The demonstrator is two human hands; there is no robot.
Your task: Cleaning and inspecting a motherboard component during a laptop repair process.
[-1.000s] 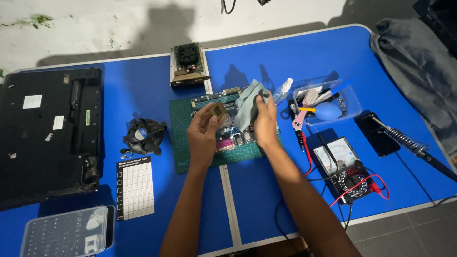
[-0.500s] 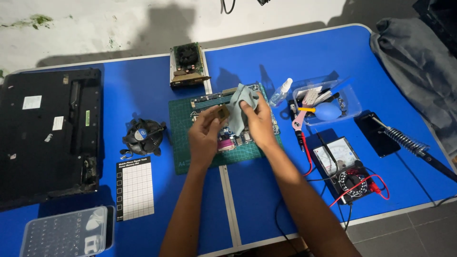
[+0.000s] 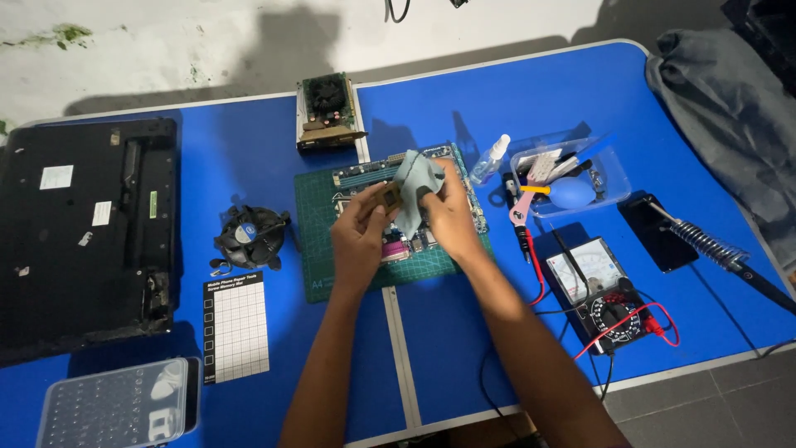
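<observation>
hands meet over the motherboard [image 3: 390,217] on the green mat [image 3: 313,241] at mid counter [image 3: 232,170]. left hand [image 3: 358,236] fingers are clamped on a small chip [image 3: 392,196]; right hand [image 3: 448,217] fingers pinch a pale cloth [image 3: 412,187] against it.

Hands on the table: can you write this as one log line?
left hand: holds processor chip | right hand: holds cloth | below: motherboard

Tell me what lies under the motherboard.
A green cutting mat lies under the motherboard, on the blue table. The hands and cloth cover the board's middle.
</observation>
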